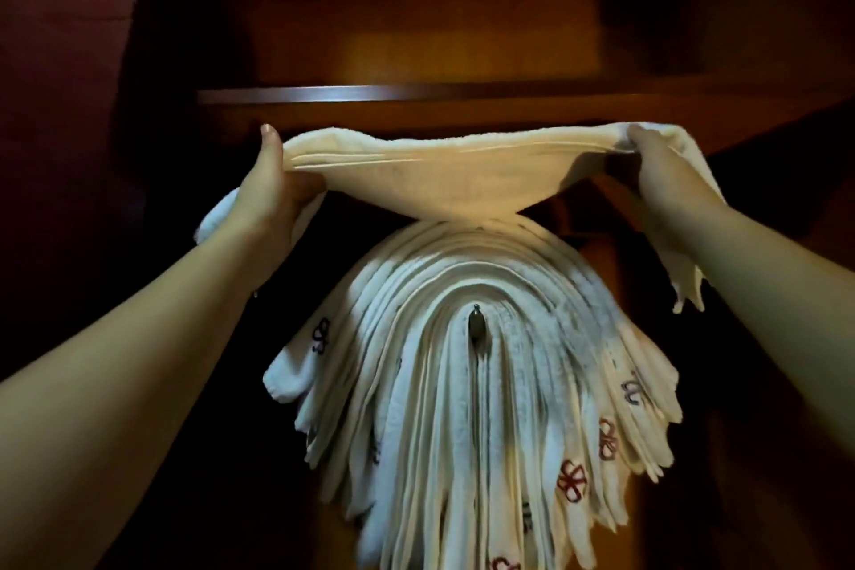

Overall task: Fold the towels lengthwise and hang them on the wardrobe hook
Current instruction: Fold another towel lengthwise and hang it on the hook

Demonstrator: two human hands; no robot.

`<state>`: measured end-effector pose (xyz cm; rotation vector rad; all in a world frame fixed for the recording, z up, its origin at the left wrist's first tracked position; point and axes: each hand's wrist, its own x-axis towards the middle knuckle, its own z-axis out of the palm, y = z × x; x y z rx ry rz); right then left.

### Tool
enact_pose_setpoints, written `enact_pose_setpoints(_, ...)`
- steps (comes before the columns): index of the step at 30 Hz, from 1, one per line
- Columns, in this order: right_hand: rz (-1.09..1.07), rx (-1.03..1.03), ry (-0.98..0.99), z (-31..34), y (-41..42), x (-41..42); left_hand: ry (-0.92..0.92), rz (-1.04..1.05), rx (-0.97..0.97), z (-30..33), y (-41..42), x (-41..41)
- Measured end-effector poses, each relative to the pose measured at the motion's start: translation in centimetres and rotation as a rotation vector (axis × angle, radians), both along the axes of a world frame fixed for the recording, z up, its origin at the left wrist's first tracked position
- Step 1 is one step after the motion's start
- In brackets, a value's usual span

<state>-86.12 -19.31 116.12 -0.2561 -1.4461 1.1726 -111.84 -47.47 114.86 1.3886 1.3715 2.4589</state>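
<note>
You hold the folded towel [439, 171] stretched between both hands, long axis running straight from one grip to the other. Left hand [273, 190] clamped on its left end, thumb over the top edge; right hand [657, 171] clamped on the right end, the loose tail hanging down past that wrist.

Between the grips the towel sags, and its lowest point touches the crown of the hung towels [467, 384], a thick stack arched over the hook [475, 325]. Hook tip shows below the midpoint of your span, about equally far from either hand, perhaps slightly nearer the left.

Judgement: the sag sits roughly centred on the stack, so both ends should come down together, one each side. The right tail looks longer; the drape may slide that way.

Wardrobe shelf [370, 94] lies beyond the grips.
</note>
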Motion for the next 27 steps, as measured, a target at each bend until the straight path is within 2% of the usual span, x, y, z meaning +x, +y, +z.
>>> enact_pose_setpoints(3,-0.009,-0.016,0.08,0.8,-1.7,-0.1,-0.063,0.094,0.107,0.8,0.2,-0.3)
enact_pose_setpoints(9,-0.05,0.098,0.153,0.6,-2.1,-0.5,-0.051,0.02,0.176,1.1,0.2,-1.5)
enact_pose_setpoints(15,-0.042,0.097,0.03,-0.2,3.1,-2.7,-0.155,0.072,0.101,-0.3,1.6,-3.0)
enact_pose_setpoints(18,0.061,0.133,-0.084,-1.2,7.3,-3.9,-0.161,0.083,0.037,-1.4,2.6,-2.7)
enact_pose_setpoints(24,0.155,-0.007,-0.331,-5.0,1.6,-1.9,-0.209,-0.01,-0.087,-4.7,3.3,-5.4)
enact_pose_setpoints(27,0.158,-0.128,-0.303,-6.7,3.0,-2.1,-0.291,-0.074,-0.142,-6.3,3.7,-7.2)
